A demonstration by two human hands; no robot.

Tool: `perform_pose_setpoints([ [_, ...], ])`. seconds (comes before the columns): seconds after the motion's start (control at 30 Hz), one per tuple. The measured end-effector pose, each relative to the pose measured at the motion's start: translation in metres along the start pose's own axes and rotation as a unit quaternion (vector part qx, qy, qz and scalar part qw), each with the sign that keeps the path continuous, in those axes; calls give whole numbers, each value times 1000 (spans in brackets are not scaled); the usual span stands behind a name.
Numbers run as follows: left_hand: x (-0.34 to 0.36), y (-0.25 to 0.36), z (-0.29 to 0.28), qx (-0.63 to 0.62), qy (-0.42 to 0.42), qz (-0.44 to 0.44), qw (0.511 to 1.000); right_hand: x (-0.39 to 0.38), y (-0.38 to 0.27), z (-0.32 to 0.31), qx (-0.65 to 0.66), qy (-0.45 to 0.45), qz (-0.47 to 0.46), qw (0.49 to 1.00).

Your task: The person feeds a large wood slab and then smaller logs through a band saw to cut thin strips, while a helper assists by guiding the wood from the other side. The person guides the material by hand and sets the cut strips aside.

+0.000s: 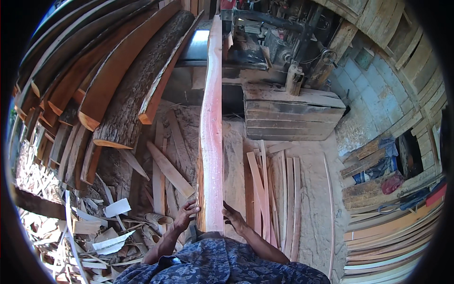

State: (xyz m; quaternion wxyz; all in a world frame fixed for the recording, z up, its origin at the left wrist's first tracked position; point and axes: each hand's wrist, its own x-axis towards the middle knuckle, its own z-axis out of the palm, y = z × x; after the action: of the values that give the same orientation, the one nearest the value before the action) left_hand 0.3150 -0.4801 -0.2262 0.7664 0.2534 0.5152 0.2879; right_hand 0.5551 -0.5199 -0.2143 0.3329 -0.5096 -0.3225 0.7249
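Note:
A long pinkish plank (213,128) with bark along its left edge stretches straight away from my waist. Its far part lies beside a shiny metal plate (195,45) on a machine. My left hand (188,213) grips the bark edge near the close end, fingers against the side. On the opposite edge, my right hand (232,217) holds the same plank, thumb side up. The near end of the wood meets my patterned dark blue shirt (222,260). Fingers beneath the plank are hidden.
Rough bark-edged slabs (142,75) are stacked at the left, above scattered offcuts and shavings (109,227). Thin strips (289,199) lie on the dusty floor to the right. A wooden box-like housing (293,113) and a handwheel (328,57) stand ahead right. More strips (388,236) line the far right.

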Motion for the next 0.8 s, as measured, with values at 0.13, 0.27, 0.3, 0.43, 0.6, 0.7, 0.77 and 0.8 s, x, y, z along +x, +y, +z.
perform_pose_setpoints([
  [0.13, 94, 100, 4, -4, 22, 43, 999, 114, -78, -24, 44, 16, -14, 999],
  [0.27, 210, 200, -2, 0, 16, 59, 998, 225, -180, -38, 130, 15, 5, 991],
  [0.3, 242, 237, 5, 11, 7, 67, 998, 273, -186, -57, 123, 55, -13, 991],
  [0.43, 341, 464, 26, 57, 103, 346, 931, 402, -368, -85, -70, 141, -160, 975],
  [0.6, 288, 721, 86, -8, 78, 595, 800, 458, -611, -147, -156, 268, -407, 859],
  [0.7, 282, 745, 79, 24, 102, 638, 763, 499, -663, -166, -178, 260, -415, 854],
  [0.77, 294, 728, 72, 60, 92, 608, 787, 551, -667, -201, -169, 280, -355, 876],
  [0.8, 305, 705, 67, 70, 83, 564, 819, 588, -660, -215, -172, 337, -360, 853],
])
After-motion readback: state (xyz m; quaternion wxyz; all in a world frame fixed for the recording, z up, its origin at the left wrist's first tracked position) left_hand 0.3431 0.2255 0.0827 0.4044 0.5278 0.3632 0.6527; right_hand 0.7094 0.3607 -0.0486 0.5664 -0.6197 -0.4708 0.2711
